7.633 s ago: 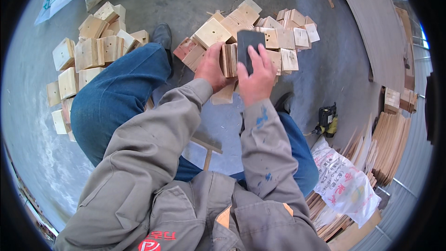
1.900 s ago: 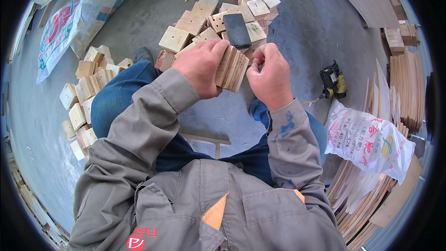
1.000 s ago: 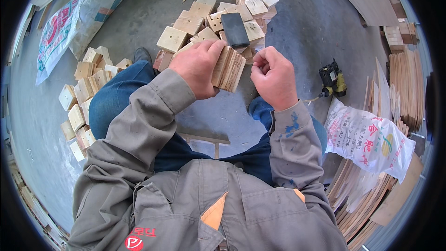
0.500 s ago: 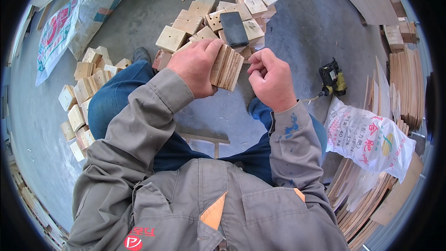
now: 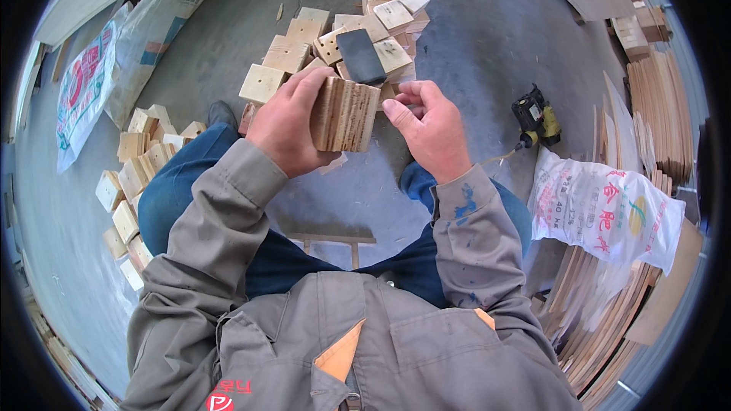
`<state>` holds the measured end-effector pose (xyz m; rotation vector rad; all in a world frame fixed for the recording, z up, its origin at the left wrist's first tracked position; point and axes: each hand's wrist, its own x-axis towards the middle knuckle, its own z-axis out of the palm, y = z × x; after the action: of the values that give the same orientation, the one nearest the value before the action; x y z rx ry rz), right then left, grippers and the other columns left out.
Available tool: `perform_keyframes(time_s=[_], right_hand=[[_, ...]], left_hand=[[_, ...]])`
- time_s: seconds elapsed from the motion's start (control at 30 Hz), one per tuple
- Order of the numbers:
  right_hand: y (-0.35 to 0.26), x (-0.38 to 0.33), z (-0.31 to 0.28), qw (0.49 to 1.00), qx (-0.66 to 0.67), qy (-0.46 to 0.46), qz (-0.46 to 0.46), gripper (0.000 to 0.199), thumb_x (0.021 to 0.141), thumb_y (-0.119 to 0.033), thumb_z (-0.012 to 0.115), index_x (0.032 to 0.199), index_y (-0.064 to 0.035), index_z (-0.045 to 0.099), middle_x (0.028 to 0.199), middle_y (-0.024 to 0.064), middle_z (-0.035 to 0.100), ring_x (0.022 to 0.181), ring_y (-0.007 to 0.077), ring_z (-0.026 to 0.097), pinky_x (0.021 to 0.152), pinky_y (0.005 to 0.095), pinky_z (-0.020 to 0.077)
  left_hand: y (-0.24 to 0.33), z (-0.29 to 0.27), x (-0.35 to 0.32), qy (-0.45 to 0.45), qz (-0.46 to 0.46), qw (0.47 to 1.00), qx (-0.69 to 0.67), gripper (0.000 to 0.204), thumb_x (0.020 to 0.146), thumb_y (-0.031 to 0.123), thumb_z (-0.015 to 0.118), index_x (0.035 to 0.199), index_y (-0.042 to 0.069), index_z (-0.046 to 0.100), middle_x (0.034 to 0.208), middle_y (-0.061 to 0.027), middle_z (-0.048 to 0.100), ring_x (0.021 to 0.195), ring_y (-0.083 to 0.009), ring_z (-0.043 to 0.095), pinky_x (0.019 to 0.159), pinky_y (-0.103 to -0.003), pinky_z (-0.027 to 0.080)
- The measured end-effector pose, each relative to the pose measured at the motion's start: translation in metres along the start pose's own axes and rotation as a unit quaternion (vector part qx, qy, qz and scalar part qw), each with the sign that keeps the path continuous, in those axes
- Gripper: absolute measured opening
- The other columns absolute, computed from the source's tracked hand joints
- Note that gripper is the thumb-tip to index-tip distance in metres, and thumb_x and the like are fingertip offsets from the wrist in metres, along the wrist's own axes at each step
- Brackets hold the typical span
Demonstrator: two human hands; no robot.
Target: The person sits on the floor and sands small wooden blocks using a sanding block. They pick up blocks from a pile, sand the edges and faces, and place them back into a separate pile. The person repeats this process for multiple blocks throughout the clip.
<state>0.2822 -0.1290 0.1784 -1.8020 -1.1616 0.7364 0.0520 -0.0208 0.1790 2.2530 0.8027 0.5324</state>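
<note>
My left hand [image 5: 285, 125] is closed round a layered plywood block [image 5: 343, 116], whose striped edges face me. To the right of that block hovers my right hand [image 5: 432, 131], its fingers curled and its thumb pointing at the block. Whatever those fingers may hold is too small or hidden to make out. Just beyond both hands is a pile of wooden blocks [image 5: 288, 54], some with small holes in their faces. A dark grey flat rectangular piece [image 5: 361, 56] lies on top of the pile.
More wooden blocks [image 5: 126, 221] are heaped beside my left knee. A black and yellow power tool [image 5: 537, 116] with a hose lies on the floor at right. Near it a white printed sack [image 5: 605, 209] covers stacked boards [image 5: 594, 320]. Plastic sacks [image 5: 95, 84] lie at far left.
The plywood block now shows more of its striped side and sits further left in the view. My right hand's thumb has opened outward from its earlier pinch. The whole view has shifted slightly.
</note>
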Motion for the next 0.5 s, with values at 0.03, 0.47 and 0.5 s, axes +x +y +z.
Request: perform_keyframes(time_s=[0.03, 0.47, 0.5], right_hand=[[0.003, 0.000, 0.000, 0.999, 0.034, 0.000, 0.001, 0.049, 0.097, -0.027, 0.082, 0.128, 0.0063, 0.065, 0.108, 0.0170, 0.075, 0.092, 0.0216, 0.072, 0.081, 0.0353, 0.0592], [-0.002, -0.005, 0.020, 0.923, 0.291, -0.159, 0.193, 0.055, 0.104, -0.031, 0.073, 0.146, 0.0006, 0.056, 0.118, 0.0119, 0.071, 0.101, 0.0163, 0.067, 0.077, 0.0304, 0.0563], [-0.004, -0.006, 0.019, 0.921, 0.298, -0.169, 0.187, 0.055, 0.103, -0.029, 0.073, 0.146, 0.0005, 0.056, 0.120, 0.0119, 0.070, 0.102, 0.0166, 0.067, 0.077, 0.0308, 0.0563]], left_hand=[[0.002, -0.002, 0.001, -0.006, -0.013, 1.000, -0.020, 0.113, 0.057, 0.021, 0.102, 0.153, 0.005, 0.045, 0.149, -0.0207, 0.055, 0.137, -0.0396, 0.058, 0.115, -0.044, 0.050], [-0.007, 0.015, -0.007, -0.001, -0.061, 0.988, -0.144, 0.120, 0.060, 0.015, 0.102, 0.161, 0.009, 0.037, 0.156, -0.0158, 0.045, 0.148, -0.0325, 0.048, 0.112, -0.050, 0.055], [-0.006, 0.013, -0.006, -0.017, -0.067, 0.987, -0.147, 0.120, 0.061, 0.015, 0.101, 0.162, 0.009, 0.035, 0.159, -0.0158, 0.042, 0.150, -0.0329, 0.045, 0.115, -0.051, 0.053]])
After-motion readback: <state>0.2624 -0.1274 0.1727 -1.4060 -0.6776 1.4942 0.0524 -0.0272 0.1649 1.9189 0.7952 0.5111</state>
